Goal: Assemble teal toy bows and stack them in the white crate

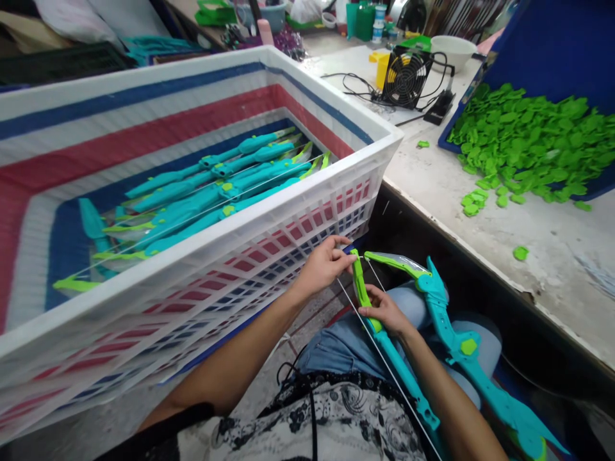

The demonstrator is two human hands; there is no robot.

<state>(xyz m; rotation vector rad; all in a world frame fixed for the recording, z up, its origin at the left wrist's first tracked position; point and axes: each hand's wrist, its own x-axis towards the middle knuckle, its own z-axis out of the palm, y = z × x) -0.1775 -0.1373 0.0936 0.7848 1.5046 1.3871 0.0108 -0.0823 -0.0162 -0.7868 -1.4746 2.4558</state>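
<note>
A teal toy bow [446, 333] with lime-green limbs and a white string lies across the lap. Its green limb [361, 282] points away from me, beside a teal rod [403, 371] that runs back toward my body. My left hand [331, 261] pinches at the green limb's far tip, where the string ends; whether the string itself is between the fingers I cannot tell. Lower down, my right hand [384, 310] is closed around the same limb near the teal part. A second green limb [396, 261] with a clear strip curves off to the right.
On the left stands a large white crate [307, 192] with a striped lining, holding several teal bows [225, 189]. The worktable [427, 173] at right carries a blue bin [542, 51] spilling green plastic pieces [538, 141]. A black fan [407, 77] and cables sit behind.
</note>
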